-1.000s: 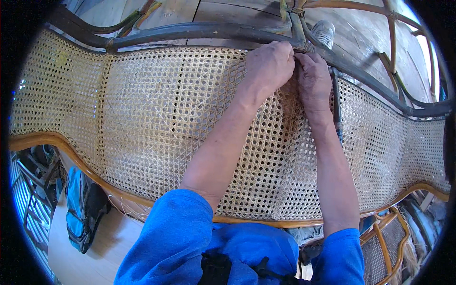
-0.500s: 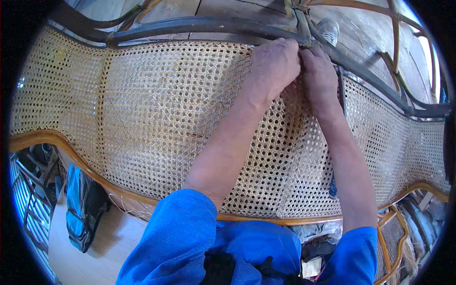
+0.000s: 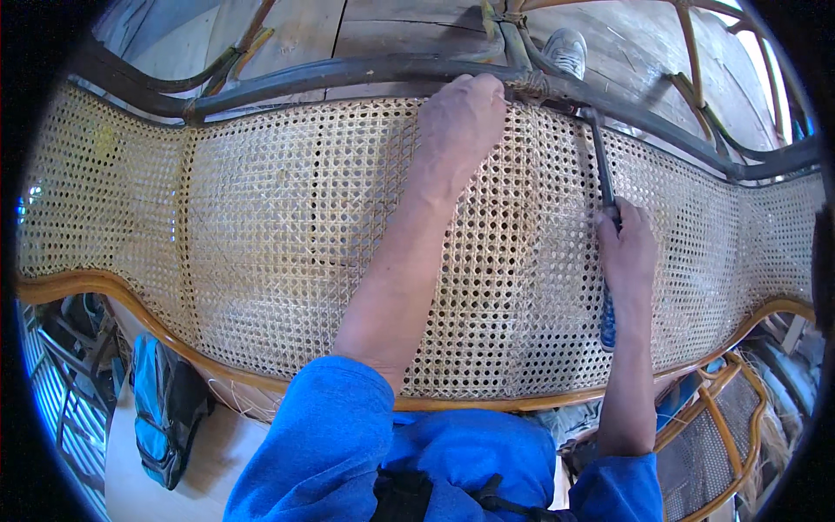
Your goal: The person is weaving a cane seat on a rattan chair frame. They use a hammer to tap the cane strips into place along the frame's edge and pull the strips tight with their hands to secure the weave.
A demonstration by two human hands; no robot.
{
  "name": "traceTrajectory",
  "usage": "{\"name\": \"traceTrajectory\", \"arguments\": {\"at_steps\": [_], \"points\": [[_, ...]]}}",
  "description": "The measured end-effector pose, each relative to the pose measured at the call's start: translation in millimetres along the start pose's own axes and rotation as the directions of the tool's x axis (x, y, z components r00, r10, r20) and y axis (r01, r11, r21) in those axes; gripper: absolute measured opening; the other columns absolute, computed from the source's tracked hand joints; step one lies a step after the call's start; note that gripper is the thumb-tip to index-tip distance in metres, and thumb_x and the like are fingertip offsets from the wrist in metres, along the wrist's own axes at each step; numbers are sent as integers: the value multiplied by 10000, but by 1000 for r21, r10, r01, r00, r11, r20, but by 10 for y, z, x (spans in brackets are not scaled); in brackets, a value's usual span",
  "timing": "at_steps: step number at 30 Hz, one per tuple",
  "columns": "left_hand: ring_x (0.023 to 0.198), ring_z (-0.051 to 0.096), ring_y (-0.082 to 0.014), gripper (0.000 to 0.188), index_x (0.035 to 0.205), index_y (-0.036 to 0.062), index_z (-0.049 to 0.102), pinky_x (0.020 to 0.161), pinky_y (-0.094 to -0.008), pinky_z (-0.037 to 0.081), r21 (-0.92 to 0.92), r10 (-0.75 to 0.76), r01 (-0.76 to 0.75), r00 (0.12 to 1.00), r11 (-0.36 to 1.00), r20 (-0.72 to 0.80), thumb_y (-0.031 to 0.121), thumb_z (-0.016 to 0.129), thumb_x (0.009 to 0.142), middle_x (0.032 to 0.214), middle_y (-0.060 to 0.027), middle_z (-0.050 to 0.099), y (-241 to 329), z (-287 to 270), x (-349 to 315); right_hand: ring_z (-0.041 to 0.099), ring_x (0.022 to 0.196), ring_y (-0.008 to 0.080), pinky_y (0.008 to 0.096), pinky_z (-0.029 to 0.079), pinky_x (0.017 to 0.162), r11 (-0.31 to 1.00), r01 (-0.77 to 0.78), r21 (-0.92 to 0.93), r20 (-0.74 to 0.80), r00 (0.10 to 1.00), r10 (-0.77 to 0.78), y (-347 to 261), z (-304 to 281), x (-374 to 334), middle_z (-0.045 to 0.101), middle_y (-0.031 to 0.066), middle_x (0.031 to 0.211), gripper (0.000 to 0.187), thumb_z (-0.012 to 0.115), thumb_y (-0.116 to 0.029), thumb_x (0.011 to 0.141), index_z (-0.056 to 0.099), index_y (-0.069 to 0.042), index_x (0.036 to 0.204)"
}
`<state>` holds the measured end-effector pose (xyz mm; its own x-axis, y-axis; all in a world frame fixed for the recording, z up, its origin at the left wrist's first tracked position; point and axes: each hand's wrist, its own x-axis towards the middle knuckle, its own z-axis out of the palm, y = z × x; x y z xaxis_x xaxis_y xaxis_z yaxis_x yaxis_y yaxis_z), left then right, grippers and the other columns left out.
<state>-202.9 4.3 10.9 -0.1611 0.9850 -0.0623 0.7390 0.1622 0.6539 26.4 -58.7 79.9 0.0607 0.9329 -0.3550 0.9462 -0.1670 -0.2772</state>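
Woven cane webbing [image 3: 365, 174] stretches across a curved rattan frame in front of me. Along its far edge runs a dark wooden rail [image 3: 383, 70]. My left hand [image 3: 463, 126] is closed against the webbing's far edge at this rail; whatever its fingertips pinch is hidden. To the right, my right hand [image 3: 628, 252] is wrapped round the handle of a hammer [image 3: 604, 170]. The hammer lies lengthwise over the webbing, its small head at the rail and its blue grip end pointing toward me. Between the two hands, a binding [image 3: 531, 84] wraps the rail.
An orange-brown rattan rail [image 3: 287, 383] borders the near edge. A blue and black backpack [image 3: 156, 409] lies at lower left. Beyond the far rail are wooden floorboards, a shoe [image 3: 565, 52] and more rattan framing [image 3: 696, 78]. Another cane-panelled piece [image 3: 704, 444] stands at lower right.
My right hand has left the rail beside my left hand, moved back toward me and taken hold of the hammer lying on the webbing. My left hand stays at the far edge.
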Motion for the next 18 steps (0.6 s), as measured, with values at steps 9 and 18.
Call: {"name": "traceTrajectory", "arguments": {"at_steps": [9, 18], "points": [[905, 633, -306, 226, 1034, 184, 685, 810, -409, 493, 3, 37, -37, 998, 999, 50, 249, 549, 865, 971, -97, 663, -51, -69, -57, 572, 586, 262, 370, 449, 554, 963, -12, 270, 186, 982, -40, -226, 2, -42, 559, 141, 650, 281, 478, -298, 960, 536, -26, 993], [828, 633, -309, 182, 953, 161, 689, 732, -417, 501, 75, 54, -51, 998, 996, -45, 258, 573, 852, 877, -83, 649, -64, 21, -75, 588, 632, 387, 466, 442, 563, 962, 201, 184, 135, 964, -227, -499, -82, -9, 564, 198, 659, 290, 500, -306, 946, 497, -18, 912]]}}
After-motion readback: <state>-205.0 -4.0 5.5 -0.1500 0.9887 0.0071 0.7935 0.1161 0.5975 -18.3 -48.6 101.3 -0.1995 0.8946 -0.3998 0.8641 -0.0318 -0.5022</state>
